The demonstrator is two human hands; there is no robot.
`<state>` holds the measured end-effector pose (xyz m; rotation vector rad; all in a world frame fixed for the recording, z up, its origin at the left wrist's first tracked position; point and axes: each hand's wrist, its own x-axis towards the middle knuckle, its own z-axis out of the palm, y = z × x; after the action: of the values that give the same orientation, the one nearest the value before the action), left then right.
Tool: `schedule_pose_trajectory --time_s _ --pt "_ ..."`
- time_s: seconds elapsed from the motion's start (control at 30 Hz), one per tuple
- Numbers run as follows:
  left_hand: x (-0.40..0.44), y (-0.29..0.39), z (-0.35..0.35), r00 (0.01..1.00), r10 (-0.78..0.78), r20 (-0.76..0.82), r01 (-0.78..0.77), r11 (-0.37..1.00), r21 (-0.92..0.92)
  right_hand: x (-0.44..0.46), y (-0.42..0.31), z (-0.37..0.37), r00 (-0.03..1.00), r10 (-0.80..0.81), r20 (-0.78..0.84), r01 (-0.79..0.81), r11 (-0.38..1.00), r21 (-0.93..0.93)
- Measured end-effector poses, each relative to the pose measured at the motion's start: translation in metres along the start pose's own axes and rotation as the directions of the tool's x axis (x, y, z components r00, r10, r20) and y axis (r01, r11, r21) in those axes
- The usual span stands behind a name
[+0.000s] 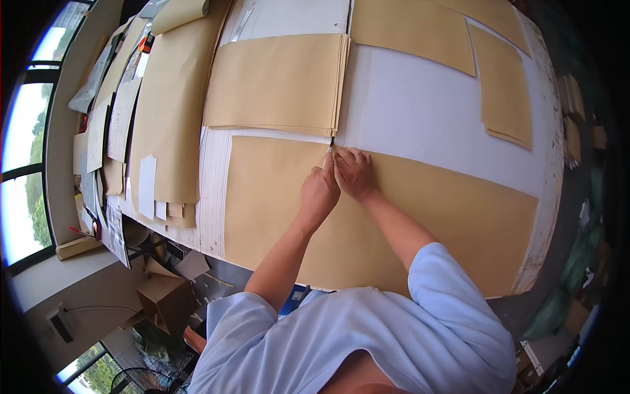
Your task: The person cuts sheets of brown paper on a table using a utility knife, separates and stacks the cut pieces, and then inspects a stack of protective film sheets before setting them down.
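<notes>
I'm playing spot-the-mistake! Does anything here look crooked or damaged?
Yes: near the top, the stack of tan rectangular paper sheets looks uneven, with edges poking out rightward. The right border of the white flat table looks scuffed, with brownish marks.

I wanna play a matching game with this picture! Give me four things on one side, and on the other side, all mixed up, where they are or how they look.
Things:
1. Large flat brown paper sheet
2. Layered stack of brown paper sheets
3. Light-blue cloth shirt
4. Green leafy trees

Places and states:
A. Being worn
B. Outside the glass window
C. Beneath the bare left hand and bare right hand
D. Piled up, with several edges showing

Right pairs: 1-C, 2-D, 3-A, 4-B
</notes>
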<state>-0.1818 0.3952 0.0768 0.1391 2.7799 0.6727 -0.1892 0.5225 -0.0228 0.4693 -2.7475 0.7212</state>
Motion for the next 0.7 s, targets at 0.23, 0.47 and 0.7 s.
schedule_pose_trajectory --time_s 0.23,0.47,0.7 --pt "-0.02 -0.014 0.005 0.999 0.03 0.039 -0.03 1.0 0.002 -0.002 0.001 0.006 0.999 0.033 0.024 -0.033 0.999 -0.004" --pt "-0.026 -0.007 -0.009 0.997 -0.039 0.07 0.042 0.998 -0.039 -0.003 0.0 0.008 0.998 -0.006 0.066 0.014 0.994 -0.108" --pt "-0.052 -0.02 0.0 0.998 0.012 0.058 -0.011 1.0 -0.005 -0.003 0.0 0.008 0.989 0.003 0.145 0.029 0.976 -0.215"
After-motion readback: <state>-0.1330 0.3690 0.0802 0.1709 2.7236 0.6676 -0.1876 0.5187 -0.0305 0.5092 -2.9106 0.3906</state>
